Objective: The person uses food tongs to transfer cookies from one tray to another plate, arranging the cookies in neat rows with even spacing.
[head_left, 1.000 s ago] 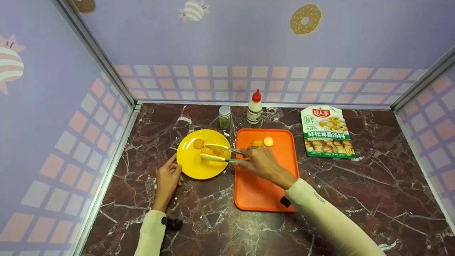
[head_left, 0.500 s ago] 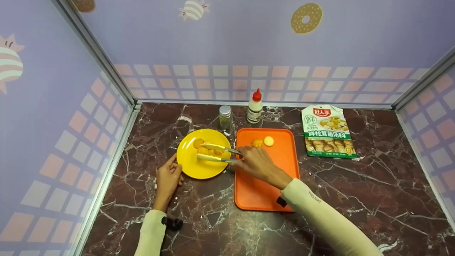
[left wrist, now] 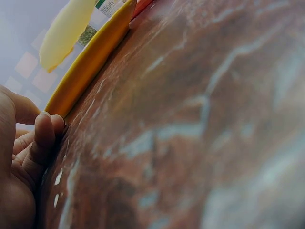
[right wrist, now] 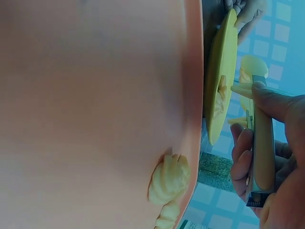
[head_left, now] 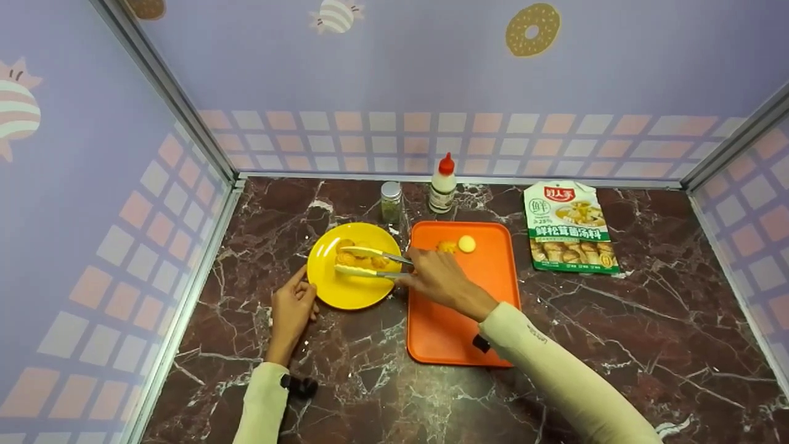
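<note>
Two hands working here: my right hand (head_left: 434,279) is gripping a pair of tongs (head_left: 368,262), fingers curled round the handle end, w/ the yellow tips spread apart over the yellow plate (head_left: 325,285). The tips are sitting either side of the golden pastry pieces (head_left: 360,259) on the plate; can't tell if they're touching one. My left hand (head_left: 291,308) is resting on the marble counter (head_left: 647,327), fingers relaxed, fingertips (left wrist: 46,128) touching the plate's near-left rim. Right beside the plate, the orange tray (head_left: 453,327) is holding two more pieces near its far edge, a swirled one (head_left: 446,247) and a pale round one (head_left: 466,244). Behind, a spice jar (head_left: 390,201), a squeeze bottle w/ red cap (head_left: 442,185) and a soup-mix packet (head_left: 569,227) are lying near the back wall.
</note>
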A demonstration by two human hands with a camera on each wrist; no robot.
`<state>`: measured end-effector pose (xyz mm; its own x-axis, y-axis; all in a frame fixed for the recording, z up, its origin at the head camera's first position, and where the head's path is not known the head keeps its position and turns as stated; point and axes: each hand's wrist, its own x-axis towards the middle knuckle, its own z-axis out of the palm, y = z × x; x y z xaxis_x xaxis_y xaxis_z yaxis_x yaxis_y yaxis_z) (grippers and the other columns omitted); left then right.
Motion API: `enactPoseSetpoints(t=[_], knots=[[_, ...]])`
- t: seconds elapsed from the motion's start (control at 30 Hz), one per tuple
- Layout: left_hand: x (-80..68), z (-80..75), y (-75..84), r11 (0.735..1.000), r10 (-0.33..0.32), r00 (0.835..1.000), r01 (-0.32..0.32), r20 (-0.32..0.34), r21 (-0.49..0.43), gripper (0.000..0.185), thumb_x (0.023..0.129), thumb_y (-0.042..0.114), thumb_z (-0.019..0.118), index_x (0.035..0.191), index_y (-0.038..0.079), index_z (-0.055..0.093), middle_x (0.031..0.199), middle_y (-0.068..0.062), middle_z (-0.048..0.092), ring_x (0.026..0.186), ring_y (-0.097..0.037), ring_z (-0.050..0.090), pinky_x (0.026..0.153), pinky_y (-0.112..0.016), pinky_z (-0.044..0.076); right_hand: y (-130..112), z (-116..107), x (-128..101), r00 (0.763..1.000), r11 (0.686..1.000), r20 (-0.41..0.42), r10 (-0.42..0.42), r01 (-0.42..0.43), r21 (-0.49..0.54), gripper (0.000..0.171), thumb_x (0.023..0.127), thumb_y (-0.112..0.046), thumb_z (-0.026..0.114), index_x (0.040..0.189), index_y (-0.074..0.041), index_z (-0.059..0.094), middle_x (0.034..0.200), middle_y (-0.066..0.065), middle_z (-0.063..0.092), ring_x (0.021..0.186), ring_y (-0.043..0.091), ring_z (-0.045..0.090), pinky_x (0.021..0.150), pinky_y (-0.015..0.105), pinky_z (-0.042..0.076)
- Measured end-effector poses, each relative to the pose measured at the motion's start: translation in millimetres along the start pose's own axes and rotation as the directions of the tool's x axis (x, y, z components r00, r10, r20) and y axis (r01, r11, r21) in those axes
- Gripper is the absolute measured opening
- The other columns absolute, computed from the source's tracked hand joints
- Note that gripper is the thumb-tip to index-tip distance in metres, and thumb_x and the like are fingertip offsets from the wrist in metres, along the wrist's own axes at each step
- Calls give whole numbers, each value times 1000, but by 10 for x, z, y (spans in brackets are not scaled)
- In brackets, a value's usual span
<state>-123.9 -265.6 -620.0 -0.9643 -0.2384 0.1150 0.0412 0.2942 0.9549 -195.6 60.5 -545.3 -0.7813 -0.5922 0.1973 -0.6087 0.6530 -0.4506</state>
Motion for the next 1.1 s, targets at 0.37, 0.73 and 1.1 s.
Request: enactPoseSetpoints(t=[0.37,0.73,1.1], knots=[[6,4,1,1000,-4,1000,4,-12,-4,50,107,-1,62,156,-2,59,68,-19,66,43,-16,56,40,-23,48,-57,79,114,999,999,29,-24,25,-41,47,99,-41,83,115,1,71,80,7,69,60,20,56,57,37,46],[3,10,-3,1000,-13,1000,14,-12,10,51,106,-2,63,156,-4,58,76,-18,68,46,-16,58,39,-24,49,-81,140,167,999,997,40,-26,29,-70,43,100,-40,84,108,-1,69,72,3,61,57,20,52,53,36,45],[8,7,-9,1000,-11,1000,11,-22,-6,51,105,-3,63,156,-4,58,70,-18,66,44,-17,56,39,-24,48,-128,174,191,999,990,25,-48,50,-129,43,99,-40,85,104,-2,67,72,7,63,53,23,53,47,38,43]])
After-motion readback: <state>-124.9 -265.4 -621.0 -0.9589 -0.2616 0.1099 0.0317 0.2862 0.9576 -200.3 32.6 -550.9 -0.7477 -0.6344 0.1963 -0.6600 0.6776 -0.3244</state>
